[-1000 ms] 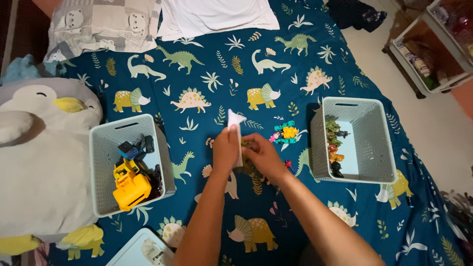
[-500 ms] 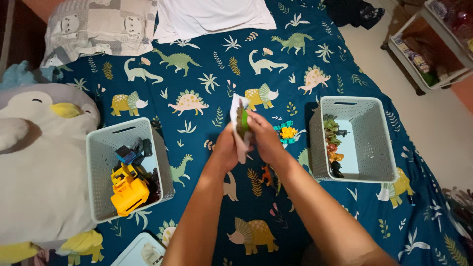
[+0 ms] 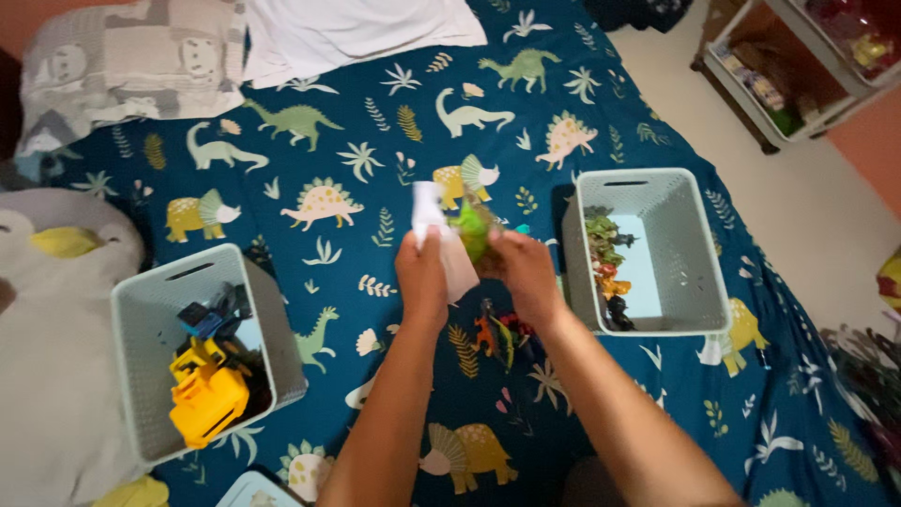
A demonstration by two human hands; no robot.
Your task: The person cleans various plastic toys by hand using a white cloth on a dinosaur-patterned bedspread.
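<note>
Both forearms extended, hands raised together — left hand [image 3: 421, 272] pinching white cloth [image 3: 439, 235], right hand [image 3: 526, 268] gripping green toy [image 3: 472, 230] against it.

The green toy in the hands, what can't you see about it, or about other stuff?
Head view only:
- Green toy: blurred; white cloth, left hand and right hand partly cover it, shape unclear.
- Right basket: small figures too tiny to tell apart.
- Left basket: dark toys behind yellow truck.
</note>
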